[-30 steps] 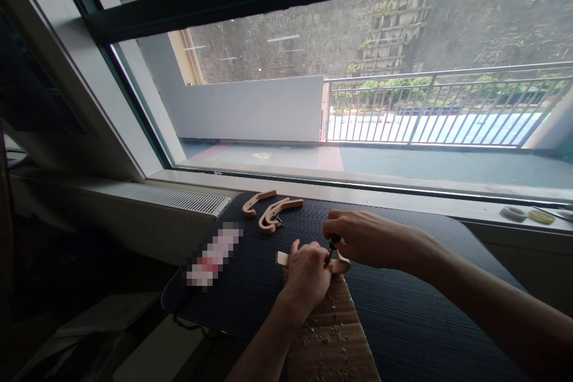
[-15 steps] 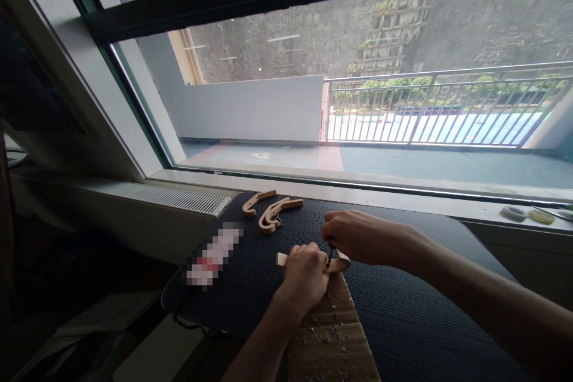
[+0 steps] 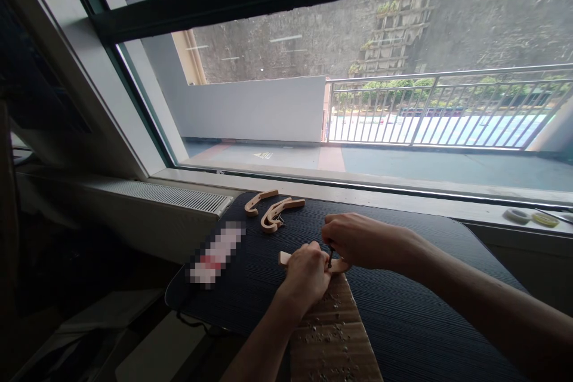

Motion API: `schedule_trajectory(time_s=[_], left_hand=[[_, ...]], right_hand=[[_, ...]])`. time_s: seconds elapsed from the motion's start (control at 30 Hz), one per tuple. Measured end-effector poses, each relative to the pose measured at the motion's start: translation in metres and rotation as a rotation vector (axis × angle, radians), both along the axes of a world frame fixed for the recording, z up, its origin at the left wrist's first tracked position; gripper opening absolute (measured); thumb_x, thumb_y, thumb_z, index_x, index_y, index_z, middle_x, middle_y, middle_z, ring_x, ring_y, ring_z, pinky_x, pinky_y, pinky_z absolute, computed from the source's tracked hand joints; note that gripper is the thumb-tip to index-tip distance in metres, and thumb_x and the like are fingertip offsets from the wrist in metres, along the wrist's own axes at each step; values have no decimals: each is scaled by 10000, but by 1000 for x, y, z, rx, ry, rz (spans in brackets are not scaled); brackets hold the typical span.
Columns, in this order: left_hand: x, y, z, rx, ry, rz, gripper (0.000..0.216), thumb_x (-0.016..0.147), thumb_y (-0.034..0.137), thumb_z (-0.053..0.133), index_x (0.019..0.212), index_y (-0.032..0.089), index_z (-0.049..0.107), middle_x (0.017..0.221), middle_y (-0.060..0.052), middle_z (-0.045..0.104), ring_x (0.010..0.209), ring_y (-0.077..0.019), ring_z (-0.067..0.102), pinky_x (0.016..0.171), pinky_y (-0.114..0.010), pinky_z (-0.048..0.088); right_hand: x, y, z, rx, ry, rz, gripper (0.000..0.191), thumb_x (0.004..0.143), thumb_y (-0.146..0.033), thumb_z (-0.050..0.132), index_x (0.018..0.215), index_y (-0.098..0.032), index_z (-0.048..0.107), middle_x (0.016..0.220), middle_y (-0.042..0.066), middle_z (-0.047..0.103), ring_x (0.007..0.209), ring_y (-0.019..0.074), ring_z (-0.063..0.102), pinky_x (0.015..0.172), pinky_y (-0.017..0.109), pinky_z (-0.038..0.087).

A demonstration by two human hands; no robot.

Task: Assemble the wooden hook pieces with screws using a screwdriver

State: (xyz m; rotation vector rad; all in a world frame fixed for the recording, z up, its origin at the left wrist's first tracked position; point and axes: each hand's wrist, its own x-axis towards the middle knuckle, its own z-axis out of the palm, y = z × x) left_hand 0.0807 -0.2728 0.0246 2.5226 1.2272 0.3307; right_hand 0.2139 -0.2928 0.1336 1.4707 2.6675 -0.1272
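Observation:
My left hand (image 3: pixel 308 271) is closed around a curved pale wooden hook (image 3: pixel 283 258), pressing it onto a strip of corrugated cardboard (image 3: pixel 333 334). The hook's bent end sticks out to the right, under my right hand (image 3: pixel 351 236). With closed fingers, my right hand grips a thin dark metal tool (image 3: pixel 330 258), whose lower end meets the wood beside my left fingertips. Its top is hidden in my grip, so its exact kind cannot be made out. Many small bits are scattered over the cardboard.
Farther back on the black table (image 3: pixel 416 316) lie more wooden hooks (image 3: pixel 268 222), with small metal pieces (image 3: pixel 280 221) against them. A blurred pink-white item (image 3: pixel 217 255) lies at the left. Tape rolls (image 3: pixel 517 215) rest on the window sill (image 3: pixel 380 196).
My right hand has turned slightly and sits a little lower over the hook's bent end, covering more of it. My left hand keeps its hold. The whole view has shifted slightly.

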Motion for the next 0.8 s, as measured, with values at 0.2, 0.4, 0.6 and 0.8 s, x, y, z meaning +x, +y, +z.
schedule_trajectory(time_s=[0.2, 0.4, 0.6, 0.8], left_hand=[[-1, 1, -1, -3, -24, -12, 124, 776, 222, 553, 726, 182, 659, 864, -51, 585, 845, -188, 555, 719, -264, 413], [2, 0, -8, 0, -179, 18, 88, 764, 180, 556, 763, 184, 644, 864, -34, 597, 848, -164, 556, 741, -244, 413], [9, -1, -10, 53, -131, 79, 101, 773, 197, 564, 712, 174, 642, 864, -46, 613, 854, -179, 548, 735, -270, 392], [11, 0, -9, 89, -73, 84, 127, 792, 230, 564, 739, 191, 673, 839, -47, 653, 867, -204, 545, 761, -311, 368]], right_hand=[[6, -4, -4, 18, 47, -9, 163, 770, -49, 487, 700, -110, 620, 728, 41, 575, 518, 66, 391, 463, 207, 268], [5, -7, 0, -10, 39, -16, 151, 774, -55, 506, 713, -117, 629, 731, 34, 571, 518, 65, 391, 464, 204, 265], [2, -5, 0, 6, 1, -22, 137, 752, -35, 523, 684, -109, 617, 713, 20, 549, 490, 53, 349, 442, 196, 253], [0, -4, -1, 5, -7, -25, 42, 688, -63, 616, 683, -103, 608, 718, 7, 532, 484, 42, 310, 435, 195, 240]])
